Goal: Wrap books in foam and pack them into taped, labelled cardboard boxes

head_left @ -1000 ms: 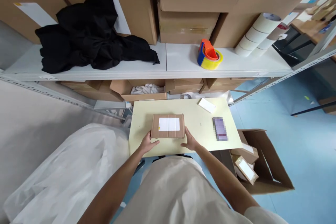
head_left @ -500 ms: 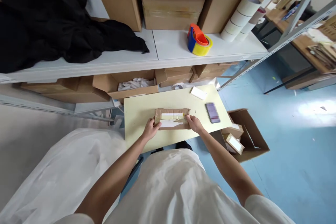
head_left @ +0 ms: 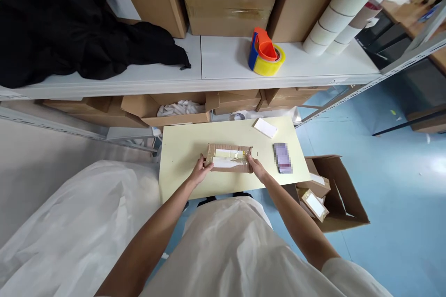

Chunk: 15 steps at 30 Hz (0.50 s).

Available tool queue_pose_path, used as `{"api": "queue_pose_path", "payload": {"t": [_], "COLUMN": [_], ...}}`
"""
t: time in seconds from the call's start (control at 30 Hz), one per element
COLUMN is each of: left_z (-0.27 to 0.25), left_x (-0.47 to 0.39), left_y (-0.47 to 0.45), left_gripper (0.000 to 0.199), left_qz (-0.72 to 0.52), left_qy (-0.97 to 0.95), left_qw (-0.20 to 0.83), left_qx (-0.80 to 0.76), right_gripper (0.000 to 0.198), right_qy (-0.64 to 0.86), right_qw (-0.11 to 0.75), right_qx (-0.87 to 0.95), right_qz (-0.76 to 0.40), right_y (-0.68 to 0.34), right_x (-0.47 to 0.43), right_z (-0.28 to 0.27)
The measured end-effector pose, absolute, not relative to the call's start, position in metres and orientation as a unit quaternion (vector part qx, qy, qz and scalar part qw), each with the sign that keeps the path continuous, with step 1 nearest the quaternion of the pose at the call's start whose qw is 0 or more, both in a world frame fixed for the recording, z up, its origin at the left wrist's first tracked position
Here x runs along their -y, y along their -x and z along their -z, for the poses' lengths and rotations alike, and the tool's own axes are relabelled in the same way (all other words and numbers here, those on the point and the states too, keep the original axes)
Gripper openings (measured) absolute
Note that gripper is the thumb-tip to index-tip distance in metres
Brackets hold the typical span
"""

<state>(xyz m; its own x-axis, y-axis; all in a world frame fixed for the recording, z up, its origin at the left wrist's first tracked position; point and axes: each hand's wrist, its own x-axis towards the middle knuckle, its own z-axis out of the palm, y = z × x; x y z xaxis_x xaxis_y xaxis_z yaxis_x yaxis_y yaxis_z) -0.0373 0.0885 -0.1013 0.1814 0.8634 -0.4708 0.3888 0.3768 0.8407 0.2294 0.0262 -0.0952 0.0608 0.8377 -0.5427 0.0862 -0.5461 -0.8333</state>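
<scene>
A small brown cardboard box (head_left: 232, 170), wrapped in clear tape and bearing white labels on top, is held level over the pale yellow table (head_left: 181, 148). At its left end, my left hand (head_left: 200, 171) grips it with the thumb on the upper face. My right hand (head_left: 257, 167) closes on the opposite end, thumb also on top. Whether the box touches the table I cannot tell. To the right lie a blurred purple item (head_left: 283, 158) and a white slip or flat pad (head_left: 265, 127).
An open carton (head_left: 348, 195) with taped parcels stands on the floor at right. The shelf (head_left: 223, 62) ahead bears a tape dispenser (head_left: 265, 55), tape rolls (head_left: 334, 18), black cloth (head_left: 87, 32) and large boxes. A white plastic bag (head_left: 87, 222) bulges at left.
My view has shifted slightly, so the shelf and floor carton sit differently in frame. Both hands keep hold of the box, which is almost unmoved.
</scene>
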Motion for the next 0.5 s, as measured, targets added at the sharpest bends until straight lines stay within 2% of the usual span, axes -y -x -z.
{"api": "queue_pose_path", "payload": {"t": [0.23, 0.37, 0.43, 0.5], "left_z": [0.088, 0.058, 0.039, 0.024], "left_x": [-0.076, -0.086, -0.098, -0.112], "left_y": [0.044, 0.038, 0.024, 0.001], "left_gripper": [0.062, 0.063, 0.056, 0.05], "left_qz": [-0.169, -0.171, -0.179, -0.175], "left_qy": [-0.552, -0.639, -0.707, -0.756], "left_qw": [0.5, 0.354, 0.282, 0.252], "left_qx": [-0.646, -0.661, -0.623, -0.579], "right_gripper": [0.068, 0.071, 0.067, 0.061], "right_qy": [0.701, 0.725, 0.724, 0.723], "right_qw": [0.296, 0.305, 0.336, 0.374], "right_qx": [0.352, 0.341, 0.334, 0.327], "right_qz": [-0.545, -0.514, -0.502, -0.48], "right_y": [-0.249, -0.274, -0.29, -0.306], "right_x": [-0.02, -0.03, -0.04, -0.053], "right_z": [0.097, 0.095, 0.095, 0.097]}}
